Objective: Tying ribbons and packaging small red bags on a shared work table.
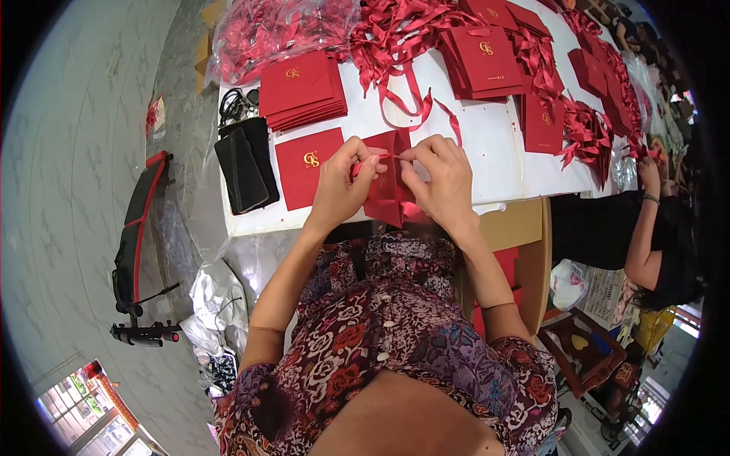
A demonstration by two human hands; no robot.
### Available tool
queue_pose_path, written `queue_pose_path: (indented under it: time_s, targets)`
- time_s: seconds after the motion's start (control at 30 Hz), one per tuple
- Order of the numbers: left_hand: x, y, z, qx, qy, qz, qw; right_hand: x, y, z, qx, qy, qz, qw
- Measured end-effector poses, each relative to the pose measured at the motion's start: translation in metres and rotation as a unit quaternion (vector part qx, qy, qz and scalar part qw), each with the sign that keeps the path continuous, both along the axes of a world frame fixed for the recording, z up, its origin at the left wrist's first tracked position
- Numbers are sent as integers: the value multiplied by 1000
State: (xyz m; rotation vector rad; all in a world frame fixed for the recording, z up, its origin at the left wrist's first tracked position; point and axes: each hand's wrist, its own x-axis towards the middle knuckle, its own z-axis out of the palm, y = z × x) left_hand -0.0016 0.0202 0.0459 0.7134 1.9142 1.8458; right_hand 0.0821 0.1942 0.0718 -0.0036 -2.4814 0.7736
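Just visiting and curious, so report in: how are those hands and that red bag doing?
Left hand and right hand pinching red ribbon. Red paper bag between them, at the white table's near edge. Loose ribbons lying just beyond.

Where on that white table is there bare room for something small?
The table is bare right of the right hand, below the right stacks; a smaller patch lies between the left stack and the ribbons. The far side is crowded.

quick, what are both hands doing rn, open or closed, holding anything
Left hand: closed, fingertips pinching red ribbon at the red bag.
Right hand: closed, thumb and finger pinched at the same ribbon.
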Motion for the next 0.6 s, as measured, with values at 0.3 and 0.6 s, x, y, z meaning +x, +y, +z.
queue_pose_path:
  time_s: [0.3, 0.6]
  targets:
    - [7, 5, -12, 57, -109, 19, 992, -2, -8, -14, -61, 44, 1, 997]
    - [12, 7, -21, 3, 68, 117, 991, -2, -13, -11, 12, 52, 0, 999]
